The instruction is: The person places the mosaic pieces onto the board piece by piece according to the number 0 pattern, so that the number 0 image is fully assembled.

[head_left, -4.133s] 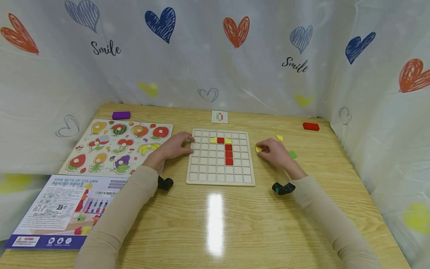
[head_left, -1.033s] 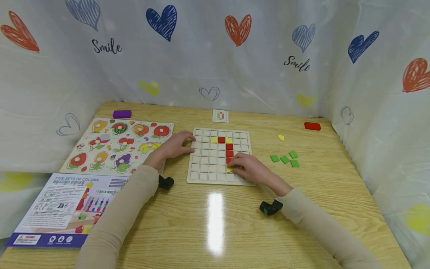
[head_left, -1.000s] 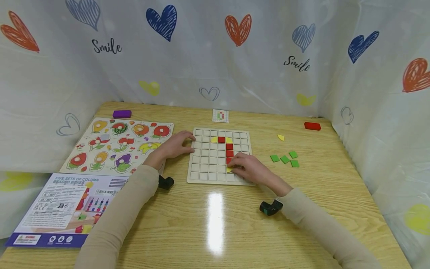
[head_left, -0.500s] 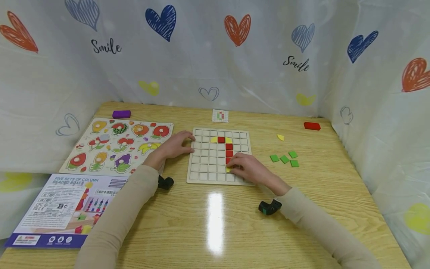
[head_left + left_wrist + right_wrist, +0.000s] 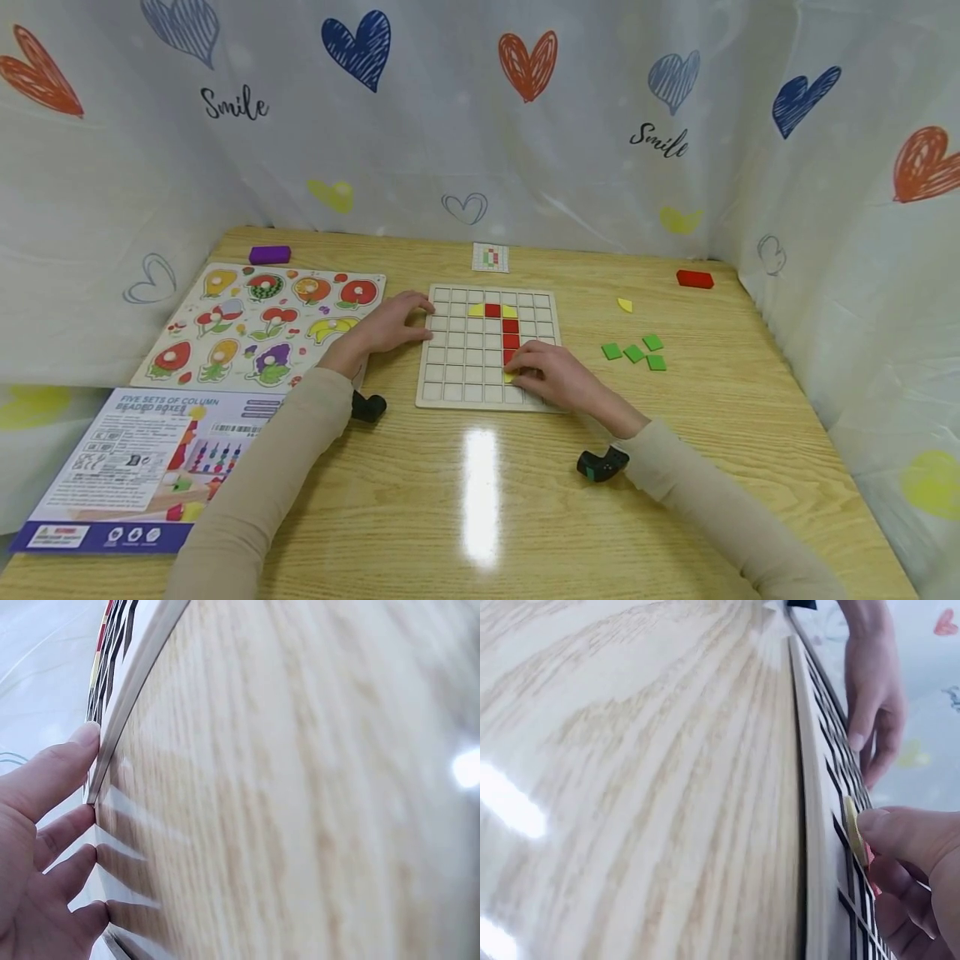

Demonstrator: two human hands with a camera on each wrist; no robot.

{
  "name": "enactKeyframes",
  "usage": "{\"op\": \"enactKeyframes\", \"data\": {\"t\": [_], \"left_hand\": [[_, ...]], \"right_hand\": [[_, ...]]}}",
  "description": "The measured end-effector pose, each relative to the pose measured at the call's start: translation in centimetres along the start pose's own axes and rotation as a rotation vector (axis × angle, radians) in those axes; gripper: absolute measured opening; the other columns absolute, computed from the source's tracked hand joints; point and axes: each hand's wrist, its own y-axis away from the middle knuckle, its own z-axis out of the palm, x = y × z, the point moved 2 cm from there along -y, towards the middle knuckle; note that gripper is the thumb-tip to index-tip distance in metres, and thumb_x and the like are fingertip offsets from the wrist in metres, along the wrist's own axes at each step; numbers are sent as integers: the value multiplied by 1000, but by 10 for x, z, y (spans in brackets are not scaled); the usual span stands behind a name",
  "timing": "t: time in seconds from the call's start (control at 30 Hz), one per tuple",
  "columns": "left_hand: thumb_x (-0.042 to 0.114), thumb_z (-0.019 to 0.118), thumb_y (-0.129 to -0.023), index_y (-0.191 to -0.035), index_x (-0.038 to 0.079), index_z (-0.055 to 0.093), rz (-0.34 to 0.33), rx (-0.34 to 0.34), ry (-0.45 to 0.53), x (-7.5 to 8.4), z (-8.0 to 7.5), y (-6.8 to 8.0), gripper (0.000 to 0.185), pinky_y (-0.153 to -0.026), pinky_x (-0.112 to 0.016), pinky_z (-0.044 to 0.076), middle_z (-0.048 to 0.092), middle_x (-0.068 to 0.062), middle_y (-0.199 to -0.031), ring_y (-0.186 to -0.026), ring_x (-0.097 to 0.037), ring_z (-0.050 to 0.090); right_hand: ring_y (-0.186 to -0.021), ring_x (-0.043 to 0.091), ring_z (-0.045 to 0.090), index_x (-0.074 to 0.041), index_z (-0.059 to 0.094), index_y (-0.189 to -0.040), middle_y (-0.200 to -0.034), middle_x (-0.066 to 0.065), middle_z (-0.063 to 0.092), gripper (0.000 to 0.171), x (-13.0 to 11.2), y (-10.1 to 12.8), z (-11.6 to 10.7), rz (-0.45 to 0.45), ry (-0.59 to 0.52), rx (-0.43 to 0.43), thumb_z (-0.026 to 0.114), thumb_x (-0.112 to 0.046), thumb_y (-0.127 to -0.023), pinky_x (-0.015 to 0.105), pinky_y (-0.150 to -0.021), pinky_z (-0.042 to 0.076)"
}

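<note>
White curtains printed with hearts and "Smile" close off three sides of your wooden table [image 5: 480,500], leaving its near half bare under a ceiling glare. Your grid board [image 5: 457,379] sits mid-table, with open wood in front of it and to its right. Your left hand [image 5: 386,327] lies flat with fingers spread against the board's left edge, fingertips at the rim; the left wrist view shows those fingers [image 5: 56,776] straight along the board's side. Your right hand [image 5: 551,375] rests over the board's lower right part, thumb and fingers pinching a yellow piece [image 5: 510,377] tilted on edge at a cell just below the red column; the right wrist view shows that yellow piece [image 5: 853,825] raised, not lying flat. On the board you have four red squares [image 5: 511,341], one in the second row and three running down from it, flanked by two yellow quarter pieces [image 5: 476,311] in that row. Right of the board, well apart: three green squares [image 5: 634,353] clustered, one loose yellow piece [image 5: 625,305], one red block [image 5: 694,279] near the far right edge. Far left corner: one purple block [image 5: 270,254]. One pattern card [image 5: 491,257] lies beyond the board. Left side holds one fruit puzzle board [image 5: 262,325] and one printed box [image 5: 127,467] overhanging the near corner.
</note>
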Motion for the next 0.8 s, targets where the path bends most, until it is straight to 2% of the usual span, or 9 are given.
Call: {"op": "enactKeyframes", "data": {"t": [0.1, 0.23, 0.43, 0.57, 0.8], "left_hand": [[22, 70, -92, -129, 2, 57, 1, 0, -1, 0, 0, 0, 44, -114, -50, 27, 41, -21, -146, -139, -36, 33], [23, 70, -92, -129, 2, 57, 1, 1, 1, -1, 0, 0, 44, -114, -50, 27, 41, -21, -146, -139, -36, 33], [24, 69, -92, -129, 4, 56, -11, 6, 6, -3, 2, 1, 44, -115, -51, 25, 41, -19, -147, -139, -35, 32], [24, 70, -92, -129, 5, 57, -16, 11, 20, -5, 3, 1, 44, -115, -50, 24, 41, -18, -147, -139, -34, 33], [23, 70, -92, -128, 4, 57, -6, 16, 30, -4, 3, 0, 43, -114, -49, 26, 44, -17, -145, -138, -33, 35]], "right_hand": [[-95, 14, 61, -11, 74, -109, -111, 0, 65, 17, 5, 3, -5, 50, -43, 37, 67, -12, -93, 33, -79, 52], [-93, 15, 61, -8, 73, -110, -110, 3, 65, 18, 17, 9, -17, 164, -102, 108, 66, -13, -94, 33, -78, 54], [-103, 23, 61, -5, 70, -116, -115, 10, 64, 23, 45, 21, -31, 323, -165, 215, 63, -15, -96, 39, -88, 53], [-107, 26, 60, -4, 69, -119, -117, 12, 64, 26, 60, 31, -39, 400, -157, 285, 62, -17, -97, 42, -90, 52], [-112, 30, 57, -5, 62, -129, -125, 15, 59, 35, 76, 57, -50, 507, -192, 335, 58, -25, -100, 46, -94, 48]]}}
